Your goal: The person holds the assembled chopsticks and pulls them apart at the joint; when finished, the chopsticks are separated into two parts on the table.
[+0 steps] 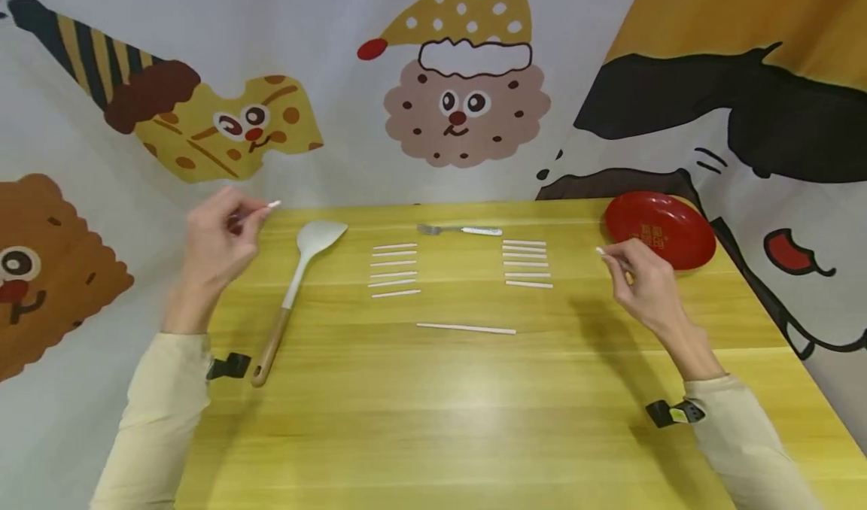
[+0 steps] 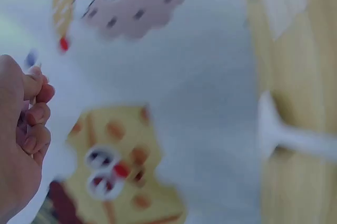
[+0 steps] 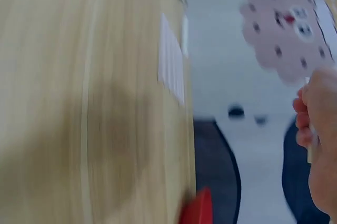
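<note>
Raised at the left, my left hand (image 1: pixel 223 239) pinches a thin white stick (image 1: pixel 274 204); only its tip shows past the fingers. Over the right side, my right hand (image 1: pixel 643 280) pinches another thin white stick (image 1: pixel 600 252), whose lower end (image 3: pixel 310 154) comes out below the curled fingers in the right wrist view. Between the hands, several short white sticks form a left column (image 1: pixel 393 263) and several more a right column (image 1: pixel 525 254), lying roughly parallel. A longer white stick (image 1: pixel 466 329) lies crosswise nearer me. Both hands are apart from these sticks.
A white spatula (image 1: pixel 298 277) with a wooden handle lies at the left. Behind the columns is a fork (image 1: pixel 481 231) with a pale handle. A red plate (image 1: pixel 691 232) sits at the back right of the wooden table (image 1: pixel 433 435). A cartoon-printed cloth (image 1: pixel 352 156) hangs behind.
</note>
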`<state>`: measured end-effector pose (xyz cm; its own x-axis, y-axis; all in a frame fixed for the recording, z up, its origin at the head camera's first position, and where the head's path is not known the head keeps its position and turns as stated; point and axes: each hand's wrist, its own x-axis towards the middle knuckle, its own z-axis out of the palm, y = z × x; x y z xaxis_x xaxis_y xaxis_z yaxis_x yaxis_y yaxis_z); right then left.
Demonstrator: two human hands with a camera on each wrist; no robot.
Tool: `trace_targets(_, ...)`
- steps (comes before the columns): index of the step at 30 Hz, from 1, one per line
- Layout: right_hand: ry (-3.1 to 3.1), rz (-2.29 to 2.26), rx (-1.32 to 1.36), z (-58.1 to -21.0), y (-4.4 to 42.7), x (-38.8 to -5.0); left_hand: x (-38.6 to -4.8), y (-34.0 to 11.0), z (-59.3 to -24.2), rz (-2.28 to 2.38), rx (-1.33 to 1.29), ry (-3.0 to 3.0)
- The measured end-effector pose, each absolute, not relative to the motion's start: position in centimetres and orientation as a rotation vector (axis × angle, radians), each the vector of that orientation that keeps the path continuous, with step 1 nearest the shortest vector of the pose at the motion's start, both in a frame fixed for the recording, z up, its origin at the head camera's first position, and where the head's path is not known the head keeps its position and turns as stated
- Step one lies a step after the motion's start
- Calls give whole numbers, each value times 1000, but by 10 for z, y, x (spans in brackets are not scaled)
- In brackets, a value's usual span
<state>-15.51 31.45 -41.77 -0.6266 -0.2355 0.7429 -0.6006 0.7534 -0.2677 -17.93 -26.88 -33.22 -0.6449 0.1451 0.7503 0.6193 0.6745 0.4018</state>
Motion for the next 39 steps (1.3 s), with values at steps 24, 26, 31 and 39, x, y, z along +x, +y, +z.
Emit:
trace_targets(24, -2369, 668, 876, -469, 265, -177, -182, -206, -440, -852, -894, -2851)
trace_targets(26, -2396, 679, 889, -477, 260, -178, -182, -198, -444, -841, -918, -2877)
trace_targets(31, -2490, 711, 898, -491, 250, -181, -187, -183, -458, -830, -954, -2917)
trace_targets(39, -2574, 731, 917, -500, 241, -184, -192, -171, -472, -858, -996, -2915)
